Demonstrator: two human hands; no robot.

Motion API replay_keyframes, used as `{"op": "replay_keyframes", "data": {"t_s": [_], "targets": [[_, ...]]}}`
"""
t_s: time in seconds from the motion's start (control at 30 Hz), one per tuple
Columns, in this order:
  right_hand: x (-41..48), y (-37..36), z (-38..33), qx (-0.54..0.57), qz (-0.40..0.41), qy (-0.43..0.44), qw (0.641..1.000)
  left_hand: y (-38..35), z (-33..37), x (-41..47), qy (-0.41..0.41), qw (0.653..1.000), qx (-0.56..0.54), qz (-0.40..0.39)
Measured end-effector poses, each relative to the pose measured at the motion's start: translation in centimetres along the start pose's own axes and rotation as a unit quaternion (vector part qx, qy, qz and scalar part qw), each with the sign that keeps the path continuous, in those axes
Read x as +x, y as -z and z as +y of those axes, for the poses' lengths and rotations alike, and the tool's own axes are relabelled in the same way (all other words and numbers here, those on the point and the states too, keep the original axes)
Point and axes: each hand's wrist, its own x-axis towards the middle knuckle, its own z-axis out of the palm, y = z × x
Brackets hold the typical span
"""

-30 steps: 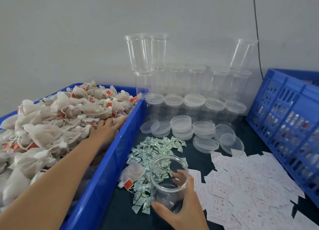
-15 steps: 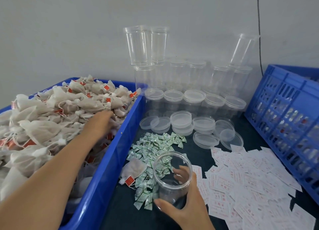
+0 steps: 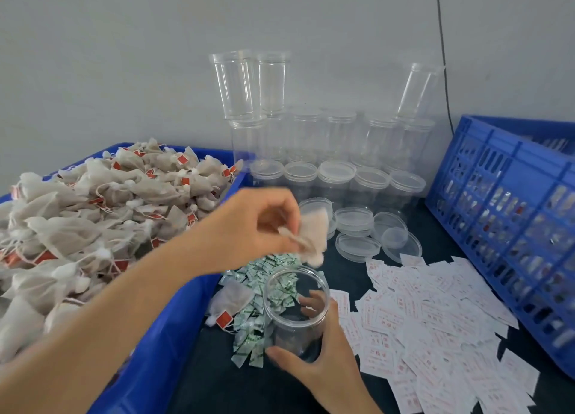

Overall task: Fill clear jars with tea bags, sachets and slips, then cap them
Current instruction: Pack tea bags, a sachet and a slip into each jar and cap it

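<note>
My right hand point(image 3: 320, 348) grips an open clear jar point(image 3: 295, 311) standing on the dark table. Just above the jar's mouth, my left hand point(image 3: 249, 227) pinches a blurred tea bag point(image 3: 312, 236). A blue bin point(image 3: 161, 336) on the left is heaped with tea bags point(image 3: 93, 214) bearing red tags. One loose tea bag point(image 3: 230, 301) lies on a pile of green-and-white sachets point(image 3: 267, 289) beside the jar. White slips with red print point(image 3: 435, 326) are spread to the right.
Empty clear jars point(image 3: 311, 140) stand stacked against the wall, some capped. Loose clear lids point(image 3: 357, 227) lie in front of them. A blue slatted crate point(image 3: 510, 227) holding packed items fills the right side. A black cable point(image 3: 443, 56) runs down the wall.
My left hand has lifted out of the blue bin with a tea bag and moved right, over the jar. My right hand still holds the jar in the same spot.
</note>
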Motion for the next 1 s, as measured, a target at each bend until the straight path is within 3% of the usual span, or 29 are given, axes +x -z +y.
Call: {"op": "replay_keyframes", "data": {"t_s": [0.1, 0.17, 0.23, 0.3, 0.4, 0.47, 0.53, 0.6, 0.63, 0.67, 0.77, 0.87, 0.93, 1.0], "targets": [[-0.1, -0.1, 0.1, 0.013, -0.008, -0.001, 1.000, -1.8, -0.8, -1.0, 0.029, 0.989, 0.114, -0.092], [-0.1, -0.1, -0.1, 0.010, -0.006, 0.004, 1.000, -1.5, -1.7, -1.0, 0.066, 0.987, 0.118, -0.092], [0.0, -0.1, -0.4, 0.010, -0.003, 0.004, 1.000, 0.1, -2.9, -0.2, 0.095, 0.994, 0.053, -0.022], [-0.1, 0.0, -0.6, 0.007, -0.001, 0.002, 1.000, 2.5, -5.0, 1.0, 0.106, 0.988, 0.009, 0.114], [-0.1, 0.1, -0.6, 0.002, -0.001, 0.006, 1.000, 5.9, -9.8, 2.3, 0.184, 0.940, 0.142, 0.248], [-0.1, 0.2, -0.6, 0.006, -0.005, 0.008, 1.000, 7.4, -13.5, 1.6, 0.275, 0.900, 0.258, 0.220], [-0.1, 0.2, -0.6, 0.006, -0.009, 0.010, 1.000, 7.6, -16.6, 0.0, 0.349, 0.867, 0.339, 0.104], [-0.1, 0.2, -0.6, 0.008, -0.013, 0.012, 1.000, 7.0, -18.4, -1.2, 0.369, 0.806, 0.463, 0.000], [-0.1, 0.2, -0.6, 0.009, -0.014, 0.012, 1.000, 6.8, -18.7, -1.3, 0.357, 0.779, 0.515, -0.017], [-0.1, 0.2, -0.6, 0.009, -0.013, 0.011, 1.000, 6.6, -18.5, -1.1, 0.357, 0.775, 0.522, -0.006], [-0.2, 0.3, -0.5, 0.009, -0.014, 0.006, 1.000, 6.0, -18.1, -0.5, 0.370, 0.800, 0.470, 0.042], [-0.1, 0.3, -0.5, 0.004, -0.014, 0.008, 1.000, 6.4, -16.6, -0.3, 0.361, 0.835, 0.384, 0.156], [-0.1, 0.2, -0.4, 0.002, -0.016, 0.009, 1.000, 7.2, -14.0, 0.1, 0.308, 0.860, 0.297, 0.278], [-0.1, 0.2, -0.3, 0.001, -0.016, 0.009, 1.000, 7.7, -10.5, 0.9, 0.244, 0.889, 0.189, 0.338]]}}
